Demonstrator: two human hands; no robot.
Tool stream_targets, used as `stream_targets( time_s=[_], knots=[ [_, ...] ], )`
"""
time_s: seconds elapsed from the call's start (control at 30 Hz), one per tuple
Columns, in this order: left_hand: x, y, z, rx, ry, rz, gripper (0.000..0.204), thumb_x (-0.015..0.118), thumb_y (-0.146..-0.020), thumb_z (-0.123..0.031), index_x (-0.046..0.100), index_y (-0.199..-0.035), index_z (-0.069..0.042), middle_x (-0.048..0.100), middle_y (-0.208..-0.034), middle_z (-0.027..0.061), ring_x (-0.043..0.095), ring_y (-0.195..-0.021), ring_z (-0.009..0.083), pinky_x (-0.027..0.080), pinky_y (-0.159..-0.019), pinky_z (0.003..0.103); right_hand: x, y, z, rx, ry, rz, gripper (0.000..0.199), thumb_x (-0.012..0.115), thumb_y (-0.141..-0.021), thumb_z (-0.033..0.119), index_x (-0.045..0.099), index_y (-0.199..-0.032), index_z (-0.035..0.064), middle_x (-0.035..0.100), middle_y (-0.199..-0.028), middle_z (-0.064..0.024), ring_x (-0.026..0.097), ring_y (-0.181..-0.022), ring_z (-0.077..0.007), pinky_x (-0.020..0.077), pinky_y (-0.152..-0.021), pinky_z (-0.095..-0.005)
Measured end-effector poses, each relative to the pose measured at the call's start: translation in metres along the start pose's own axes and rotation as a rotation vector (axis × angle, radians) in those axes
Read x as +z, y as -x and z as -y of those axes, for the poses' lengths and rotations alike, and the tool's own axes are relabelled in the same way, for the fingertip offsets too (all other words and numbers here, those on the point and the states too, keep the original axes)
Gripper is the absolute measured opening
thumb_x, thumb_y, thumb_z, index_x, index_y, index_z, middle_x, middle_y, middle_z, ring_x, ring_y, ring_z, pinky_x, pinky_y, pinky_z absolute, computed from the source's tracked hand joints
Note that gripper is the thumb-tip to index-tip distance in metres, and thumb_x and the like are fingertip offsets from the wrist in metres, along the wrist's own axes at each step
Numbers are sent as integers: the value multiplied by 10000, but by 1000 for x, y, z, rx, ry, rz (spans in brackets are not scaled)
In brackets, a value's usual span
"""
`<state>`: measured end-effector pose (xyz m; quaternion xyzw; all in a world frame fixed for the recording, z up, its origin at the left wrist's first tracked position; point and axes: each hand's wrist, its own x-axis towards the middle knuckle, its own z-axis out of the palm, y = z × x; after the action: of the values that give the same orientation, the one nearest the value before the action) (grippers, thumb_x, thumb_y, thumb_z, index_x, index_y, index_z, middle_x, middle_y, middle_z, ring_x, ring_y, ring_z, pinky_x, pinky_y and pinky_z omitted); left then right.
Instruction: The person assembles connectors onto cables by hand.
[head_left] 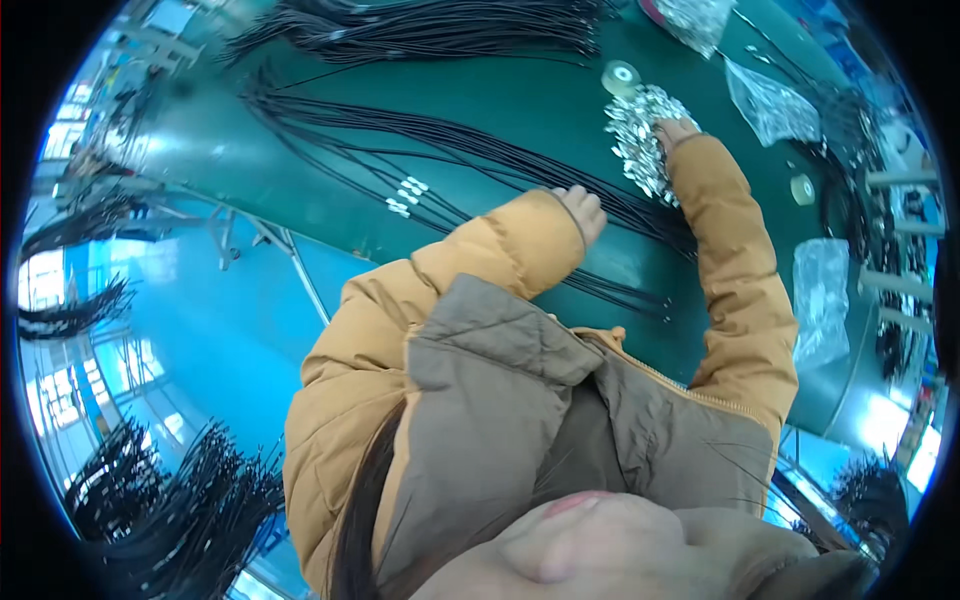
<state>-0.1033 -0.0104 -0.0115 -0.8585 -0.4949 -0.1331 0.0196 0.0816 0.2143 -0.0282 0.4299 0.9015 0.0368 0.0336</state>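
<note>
Pale pieces [636, 125]; right fingers [668, 128] at their edge

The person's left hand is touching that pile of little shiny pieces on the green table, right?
Not quite: the right hand is touching the pile of little shiny pieces on the green table. The left hand is at the black cables, as the head view shows.

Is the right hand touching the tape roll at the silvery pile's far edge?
Apart: the head view shows silvery pieces between the right hand and the tape roll.
</note>
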Motion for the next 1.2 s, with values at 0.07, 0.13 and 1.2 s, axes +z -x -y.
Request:
stream_targets(
  time_s=[0.07, 0.13, 1.2],
  knots=[
    [13, -1, -1, -13, -16, -55, 173, 557, -718, -164, 550, -871, -85, 505, -854, 93, 500, -766, 262, 437, -701, 346, 31, -8, -37, 48, -155, -99, 244, 519, -908, 276, 615, -1124, 214, 610, -989, -71, 587, -875, -303, 495, -776, -374],
    [20, 6, -5, -52, -24, -97, 165, 559, -712, -165, 543, -856, -86, 499, -838, 91, 491, -756, 260, 428, -693, 351, 34, -8, -30, 172, -505, -238, 220, 563, -882, 266, 644, -1064, 172, 635, -874, -75, 587, -723, -259, 497, -675, -348],
    [-18, -5, 7, -59, 206, 314, 261, 498, -878, -259, 541, -1081, -101, 529, -1113, 96, 514, -994, 315, 454, -838, 437, 29, 34, -108, 848, -2420, 178, 210, 561, -927, 327, 609, -929, 123, 523, -682, -15, 413, -507, -108, 318, -428, -232]
  ],
)
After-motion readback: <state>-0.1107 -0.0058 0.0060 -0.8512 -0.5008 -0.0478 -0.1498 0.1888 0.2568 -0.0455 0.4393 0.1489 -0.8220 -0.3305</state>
